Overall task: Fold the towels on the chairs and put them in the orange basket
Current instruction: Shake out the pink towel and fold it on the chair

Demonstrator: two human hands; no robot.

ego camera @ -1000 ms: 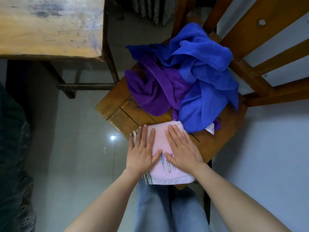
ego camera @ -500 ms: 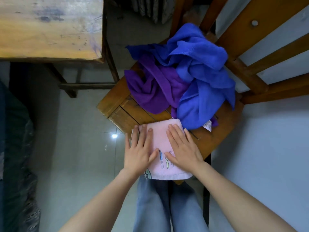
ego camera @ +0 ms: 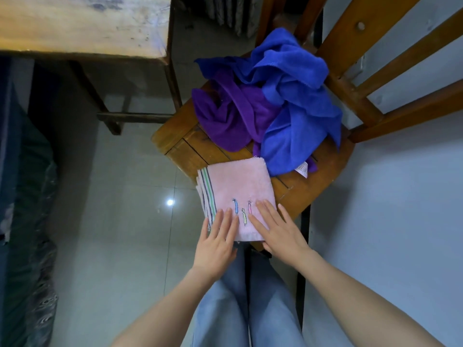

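Note:
A folded pink towel [ego camera: 238,186] with striped edge and small embroidered figures lies on the near corner of the wooden chair seat [ego camera: 305,186]. My left hand [ego camera: 218,239] rests flat on its near left edge, fingers spread. My right hand [ego camera: 278,229] lies flat on its near right corner. Neither hand grips the cloth. Behind the pink towel a crumpled purple towel [ego camera: 228,113] and a crumpled blue towel [ego camera: 295,101] are heaped on the seat. No orange basket is in view.
A wooden table [ego camera: 82,23] stands at the upper left, its legs [ego camera: 172,78] close to the chair. The chair back slats [ego camera: 390,58] rise at the right. My legs in jeans [ego camera: 245,296] are below. A dark covered object [ego camera: 22,196] fills the left edge.
Both hands have slid toward me along the pink towel, from its middle to its near edge, uncovering the stripes and the embroidered figures.

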